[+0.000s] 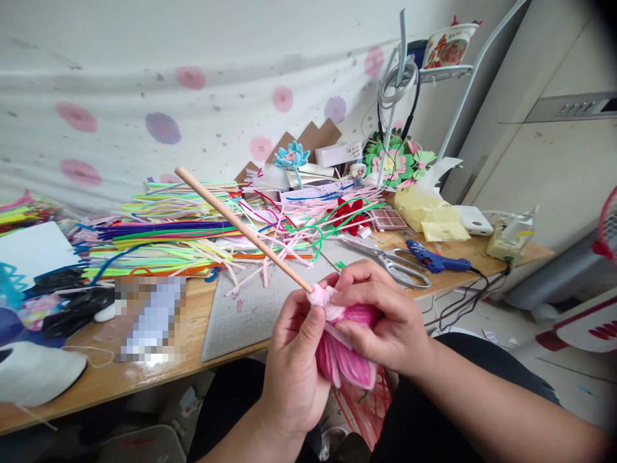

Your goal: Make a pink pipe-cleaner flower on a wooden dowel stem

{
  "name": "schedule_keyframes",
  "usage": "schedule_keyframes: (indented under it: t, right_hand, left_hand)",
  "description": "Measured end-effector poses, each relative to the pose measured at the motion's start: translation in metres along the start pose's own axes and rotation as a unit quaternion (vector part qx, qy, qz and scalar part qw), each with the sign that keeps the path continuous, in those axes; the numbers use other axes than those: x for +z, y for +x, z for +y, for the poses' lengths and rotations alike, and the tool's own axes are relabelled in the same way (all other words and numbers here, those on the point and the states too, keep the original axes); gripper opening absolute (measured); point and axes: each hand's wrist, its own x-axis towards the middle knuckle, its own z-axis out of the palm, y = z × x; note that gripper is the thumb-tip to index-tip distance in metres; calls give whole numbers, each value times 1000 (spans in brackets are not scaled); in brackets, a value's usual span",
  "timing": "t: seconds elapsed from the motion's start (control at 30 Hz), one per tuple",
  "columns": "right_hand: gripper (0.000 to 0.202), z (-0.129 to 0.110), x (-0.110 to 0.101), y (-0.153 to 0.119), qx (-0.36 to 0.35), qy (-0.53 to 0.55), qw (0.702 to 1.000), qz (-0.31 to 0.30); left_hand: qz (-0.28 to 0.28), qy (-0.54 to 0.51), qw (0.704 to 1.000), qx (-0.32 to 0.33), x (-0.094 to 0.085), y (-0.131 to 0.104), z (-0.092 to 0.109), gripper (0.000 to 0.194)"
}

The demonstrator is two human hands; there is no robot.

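Both hands are closed around a pink pipe-cleaner flower (354, 366), held low in front of the table's edge with its petals pointing down. A wooden stick (245, 229) rises from the flower's pale pink wrapped base (322, 296) and slants up to the left. My left hand (299, 354) grips the base from the left, thumb against the wrapping. From the right, my right hand (380, 315) presses fingers and thumb on the base and upper petals. The inner fingertips and part of the flower are hidden.
Bundles of coloured pipe cleaners (164, 231) cover the wooden table (193, 321) behind a grey cutting mat (236, 321). Scissors (390, 260) and a blue glue gun (436, 257) lie to the right. A blue flower (292, 155) stands farther back. A white thread spool (41, 373) sits at left.
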Motion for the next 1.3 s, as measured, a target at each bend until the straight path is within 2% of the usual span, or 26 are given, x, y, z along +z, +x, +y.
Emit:
schedule_keyframes:
  t: [0.17, 0.23, 0.33, 0.4, 0.5, 0.57, 0.8, 0.93, 1.0, 1.1, 1.2, 1.3]
  right_hand:
    - [16, 4, -1, -1, 3, -10, 1000, 7]
    - [19, 7, -3, 0, 3, -5, 1000, -23]
    - [39, 9, -7, 3, -10, -8, 997, -79]
    - [40, 8, -9, 6, -6, -26, 996, -86]
    - [15, 5, -9, 8, 23, -48, 996, -72]
    - [5, 4, -8, 8, 40, -46, 996, -69]
    - [8, 5, 0, 4, 162, 57, 985, -7]
    - [9, 5, 0, 4, 198, 92, 976, 13]
    - [10, 3, -2, 4, 187, 31, 982, 11]
    - [9, 0, -6, 4, 123, -117, 985, 1]
    - [7, -3, -6, 3, 47, -232, 971, 16]
    - [8, -6, -3, 0, 8, -289, 957, 6]
  left_hand:
    - [24, -39, 999, -19, 3, 0, -1, 4]
    - [44, -42, 998, -9, 3, 2, 0, 5]
    - [67, -27, 997, 6, 3, 6, 4, 10]
    - [71, -19, 997, 2, 2, 10, 6, 11]
    - [75, -15, 997, -1, 1, 12, 7, 13]
    - [79, -12, 997, 2, 1, 13, 6, 15]
    - [62, -6, 998, 4, 0, 13, 5, 15]
    - [43, 18, 999, 9, -5, 12, 4, 16]
    - [37, 35, 999, 18, -7, 11, 2, 17]
    - [44, 64, 996, 39, -8, 11, 0, 21]
    - [64, 91, 991, 74, -7, 12, -1, 23]
    - [83, 116, 985, 100, -8, 13, -2, 25]
